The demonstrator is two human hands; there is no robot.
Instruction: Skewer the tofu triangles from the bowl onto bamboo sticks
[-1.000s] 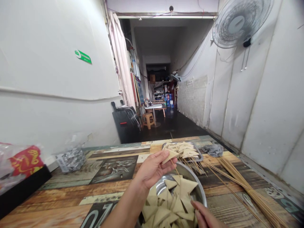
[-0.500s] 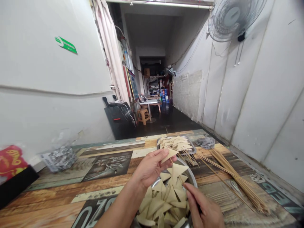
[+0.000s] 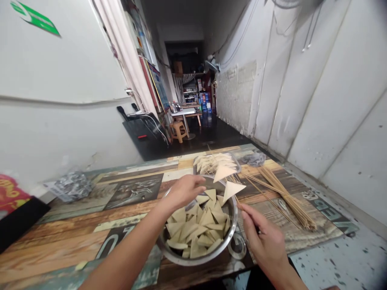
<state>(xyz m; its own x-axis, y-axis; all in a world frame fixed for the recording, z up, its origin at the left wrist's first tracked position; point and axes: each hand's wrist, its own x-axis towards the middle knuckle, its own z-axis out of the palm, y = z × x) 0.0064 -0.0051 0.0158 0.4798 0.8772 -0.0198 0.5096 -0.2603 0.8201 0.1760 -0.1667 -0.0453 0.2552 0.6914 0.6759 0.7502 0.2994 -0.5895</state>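
My right hand point(image 3: 266, 235) grips a thin wooden skewer point(image 3: 238, 199) near its lower end. Two pale triangular slices are threaded on it: one slice point(image 3: 232, 191) nearer the hand, another slice point(image 3: 223, 173) further up toward the tip. They look like tofu or bean curd. My left hand point(image 3: 189, 188) hovers over the far left rim of a metal bowl point(image 3: 199, 261), fingers stretched out and apart, holding nothing. Many loose triangular slices point(image 3: 193, 229) fill the bowl.
Behind the bowl, a metal tray point(image 3: 239, 164) holds skewered slices point(image 3: 208, 162). A bundle of bare skewers point(image 3: 287, 197) lies at right, near a crumpled grey cloth or bag point(image 3: 254, 158). A clear container point(image 3: 71, 186) and a red package point(image 3: 12, 193) are at left.
My left hand has let go of the upper slice, which now sits on the skewer. My right hand has moved the skewer rightward, off the bowl's middle. The view has tilted down.
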